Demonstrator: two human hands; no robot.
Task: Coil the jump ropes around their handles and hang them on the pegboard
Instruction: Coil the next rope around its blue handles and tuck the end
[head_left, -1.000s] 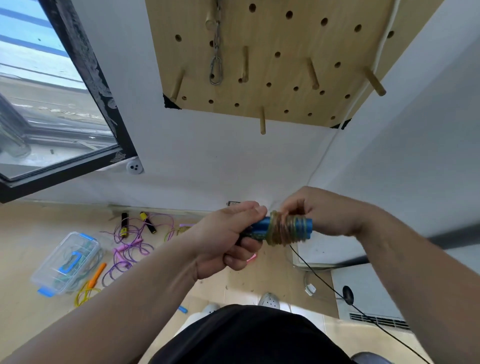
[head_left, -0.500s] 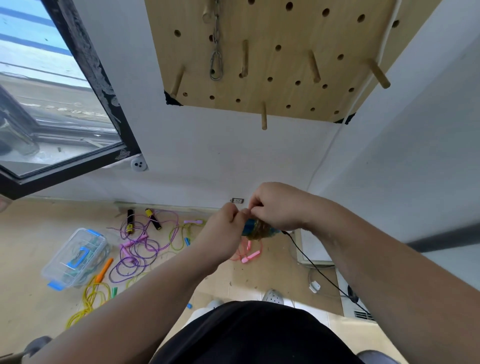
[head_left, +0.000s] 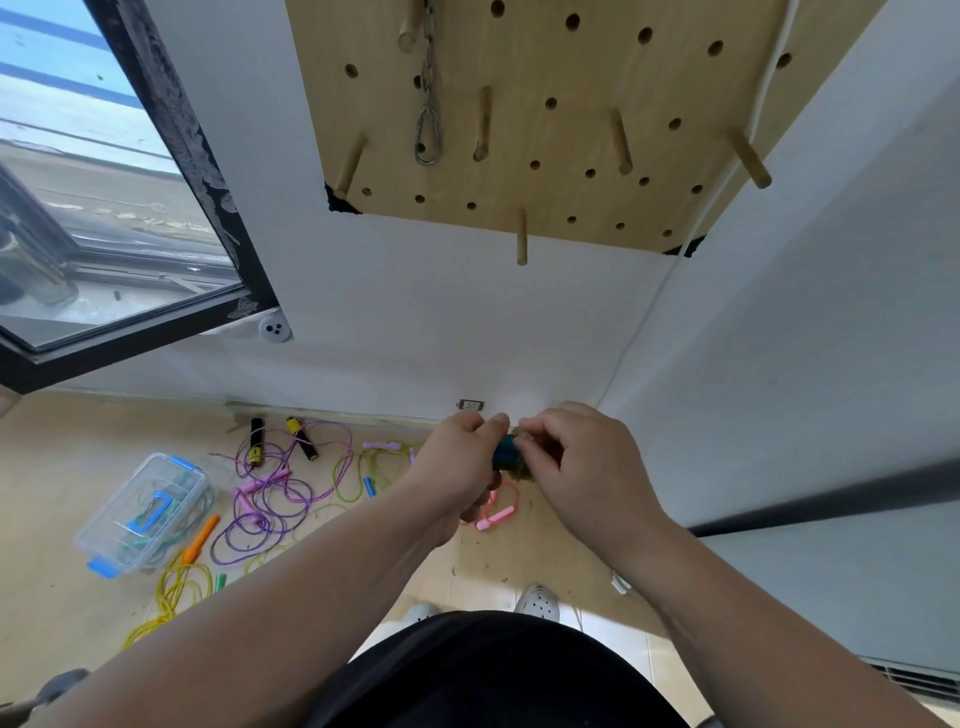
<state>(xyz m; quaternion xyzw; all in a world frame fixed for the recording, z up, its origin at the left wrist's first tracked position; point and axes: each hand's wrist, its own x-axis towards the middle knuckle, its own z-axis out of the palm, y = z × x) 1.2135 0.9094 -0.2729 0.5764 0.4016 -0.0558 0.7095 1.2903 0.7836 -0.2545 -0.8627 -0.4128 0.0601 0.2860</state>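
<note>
The blue-handled jump rope (head_left: 505, 452) is held between the two hands at chest height, its yellowish cord (head_left: 525, 472) wound in a tight bundle round the handles. The left hand (head_left: 457, 467) curls round the blue end, thumb on top, while the right hand (head_left: 576, 462) pinches the wound cord with thumb and bent fingers; the two hands nearly touch over the bundle. Just under the hands, on the floor, lies a pink jump rope (head_left: 496, 515). Further to the left of the left hand a purple jump rope (head_left: 270, 501) sprawls in loose loops, with a pair of black-and-yellow handles (head_left: 255, 442) beyond it near the wall, and a green cord with a blue handle (head_left: 368, 486) between it and the hand. Further left again are a yellow jump rope (head_left: 174, 590), an orange handle (head_left: 201, 538) and a clear plastic box with blue latches (head_left: 140, 519). High above the hands the wooden pegboard (head_left: 561, 67) hangs on the wall, its pegs bare except for a chain with a carabiner (head_left: 427, 140); its lowest peg (head_left: 521, 236) is straight above the bundle.
</note>
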